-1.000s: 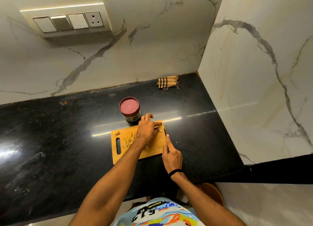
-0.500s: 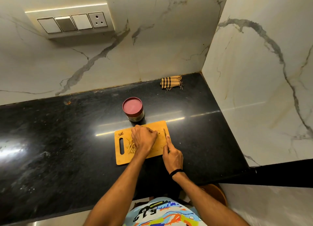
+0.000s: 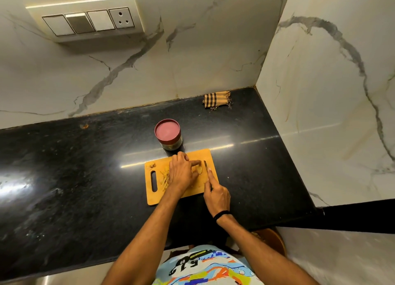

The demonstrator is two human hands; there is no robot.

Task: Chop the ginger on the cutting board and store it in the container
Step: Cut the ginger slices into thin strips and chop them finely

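Note:
A wooden cutting board [image 3: 194, 154] lies on the black counter. My left hand [image 3: 181, 172] rests on it and pinches a pale ginger piece [image 3: 199, 169] against the board with fingertips and thumb. Just right of that piece stands a dark knife [image 3: 206, 166], its blade upright on the board; my right hand [image 3: 215, 194] grips its handle with the index finger laid along the spine. A heap of thin ginger strips [image 3: 165, 175] lies left of my left hand, partly hidden by it. The container [image 3: 168, 136], a small jar with a dark red lid on, stands just behind the board.
A folded checked cloth [image 3: 217, 100] lies at the back near the corner where two marble walls meet. A small ginger scrap [image 3: 152, 166] sits at the board's far left corner. The counter [image 3: 74, 167] stretches far to the left; its right edge ends near the side wall.
My left hand has drawn back from the board's far right edge toward its middle and now holds a ginger piece beside the blade. The right hand with the knife has hardly moved.

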